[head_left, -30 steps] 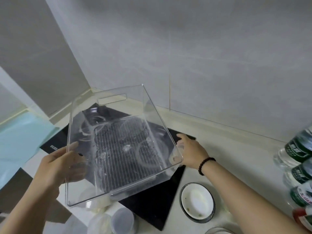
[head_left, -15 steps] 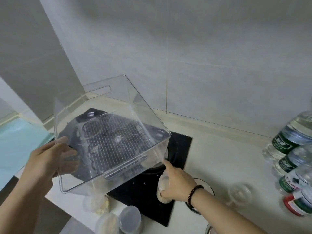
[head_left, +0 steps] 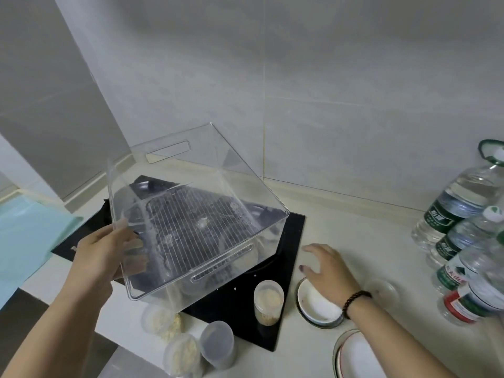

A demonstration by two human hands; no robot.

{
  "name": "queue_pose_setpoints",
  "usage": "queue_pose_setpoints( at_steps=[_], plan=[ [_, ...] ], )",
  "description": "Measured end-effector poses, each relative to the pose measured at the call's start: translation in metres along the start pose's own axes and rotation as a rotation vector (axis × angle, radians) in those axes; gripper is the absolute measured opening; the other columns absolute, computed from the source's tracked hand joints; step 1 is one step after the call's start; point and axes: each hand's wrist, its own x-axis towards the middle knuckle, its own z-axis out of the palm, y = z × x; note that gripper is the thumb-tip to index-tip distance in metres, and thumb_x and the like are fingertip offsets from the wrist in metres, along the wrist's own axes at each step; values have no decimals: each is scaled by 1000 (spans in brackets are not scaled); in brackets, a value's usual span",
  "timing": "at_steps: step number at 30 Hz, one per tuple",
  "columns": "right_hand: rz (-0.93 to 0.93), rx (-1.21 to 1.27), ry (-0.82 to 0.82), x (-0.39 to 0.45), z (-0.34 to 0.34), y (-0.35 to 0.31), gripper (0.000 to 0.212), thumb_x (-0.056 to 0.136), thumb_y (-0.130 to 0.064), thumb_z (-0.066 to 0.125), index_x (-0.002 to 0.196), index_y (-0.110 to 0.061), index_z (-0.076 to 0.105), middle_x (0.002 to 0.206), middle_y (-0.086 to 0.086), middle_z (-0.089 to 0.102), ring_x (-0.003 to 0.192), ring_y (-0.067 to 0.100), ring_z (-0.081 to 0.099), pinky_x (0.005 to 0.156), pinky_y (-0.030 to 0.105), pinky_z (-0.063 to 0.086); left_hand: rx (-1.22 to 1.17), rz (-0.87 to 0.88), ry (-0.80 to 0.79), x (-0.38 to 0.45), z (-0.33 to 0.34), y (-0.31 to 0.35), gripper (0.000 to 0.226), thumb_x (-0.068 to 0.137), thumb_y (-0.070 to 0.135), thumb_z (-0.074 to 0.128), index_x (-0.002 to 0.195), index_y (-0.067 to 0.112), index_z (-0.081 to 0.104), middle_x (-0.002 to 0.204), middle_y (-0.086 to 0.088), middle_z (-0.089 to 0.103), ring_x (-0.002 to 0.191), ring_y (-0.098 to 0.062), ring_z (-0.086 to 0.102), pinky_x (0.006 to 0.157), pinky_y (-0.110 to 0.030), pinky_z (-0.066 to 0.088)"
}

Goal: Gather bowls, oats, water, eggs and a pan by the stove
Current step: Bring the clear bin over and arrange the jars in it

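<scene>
head view: clear bin held tilted over the stove

left hand (head_left: 105,257) grips the clear plastic bin (head_left: 191,214), ribbed floor, slotted handles. right hand (head_left: 328,271) hovers with fingers spread above a white bowl (head_left: 316,306). oat jar (head_left: 268,301) stands on the black stove (head_left: 240,306). green-labelled water bottles (head_left: 450,211) stand right, print unreadable.

Your left hand (head_left: 102,255) is gripping the near-left wall of the clear bin (head_left: 191,214), thumb lying along the outside, fingers (head_left: 133,245) curling over the rim and showing through the plastic inside. Your left forearm is rising from the lower left corner. Your right hand (head_left: 328,266) is hovering palm down, fingers spread and relaxed, holding nothing. Your right forearm is entering from the lower right, wearing a dark bead bracelet (head_left: 354,300) at the wrist.
</scene>
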Motion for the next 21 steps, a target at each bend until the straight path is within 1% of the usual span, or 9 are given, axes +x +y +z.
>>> queue_pose_setpoints(
  at_steps=[1, 3, 4, 6, 7, 10, 13, 18, 21],
  plan=[
    [84, -85, 50, 1, -11, 17, 47, 88, -22, 62, 134, -24, 51, 144, 2, 41, 137, 19, 31, 111, 24, 24, 1, 2, -8, -1, 2, 0, 16, 98, 15, 54, 86, 21, 63, 104, -26, 65, 86, -44, 64, 74, -46, 55],
    [341, -214, 35, -2, -28, 54, 55, 84, -21, 60, 137, -29, 47, 151, 7, 31, 142, 25, 21, 114, 32, 25, 3, -1, -35, -3, 7, 0, 15, 96, 12, 55, 87, 20, 64, 104, -25, 66, 90, -46, 65, 78, -51, 56],
    [469, -232, -6, -6, -34, 67, 59, 82, -24, 60, 138, -31, 45, 151, 8, 29, 142, 28, 20, 115, 36, 25, 8, -2, -51, -4, 10, 0, 14, 96, 11, 55, 88, 19, 64, 100, -24, 66, 88, -45, 66, 73, -48, 58],
    [604, -192, -89, -16, -38, 85, 64, 77, -31, 63, 139, -32, 43, 145, 8, 36, 139, 28, 27, 113, 38, 29, 12, 0, -73, -5, 16, 2, 13, 96, 13, 56, 87, 17, 63, 91, -19, 65, 77, -39, 64, 56, -38, 59],
    [623, -133, -112, -20, -38, 91, 67, 76, -32, 67, 139, -29, 45, 142, 8, 41, 136, 26, 34, 111, 35, 32, 8, 2, -83, -6, 20, 3, 13, 96, 13, 56, 86, 17, 63, 90, -18, 65, 75, -37, 63, 55, -37, 59],
    [614, 63, -51, -32, -36, 94, 70, 70, -22, 78, 135, -18, 51, 131, 11, 55, 116, 24, 54, 96, 25, 42, -12, 14, -142, -8, 33, 8, 15, 96, 9, 53, 87, 13, 64, 87, -18, 63, 73, -35, 61, 70, -42, 53],
    [601, 125, 55, -42, -34, 96, 57, 71, -13, 75, 126, -14, 58, 121, 10, 61, 96, 20, 56, 84, 22, 42, 1, 42, -214, -9, 46, 13, 16, 98, 13, 52, 86, 9, 63, 84, -17, 59, 71, -32, 58, 66, -37, 51],
    [655, 164, 184, -65, -49, 104, 55, 70, -12, 72, 123, -16, 58, 115, 11, 60, 97, 24, 56, 85, 27, 43, 32, 81, -297, -10, 76, 25, 23, 93, 6, 52, 78, 17, 64, 83, -15, 65, 74, -35, 62, 75, -47, 53],
    [677, 174, 231, -83, -59, 111, 56, 68, -10, 73, 122, -14, 59, 107, 9, 62, 94, 25, 59, 85, 28, 46, 67, 79, -353, -3, 103, 29, 16, 92, 6, 52, 87, 14, 65, 93, -16, 67, 78, -38, 66, 76, -50, 56]
  ],
)
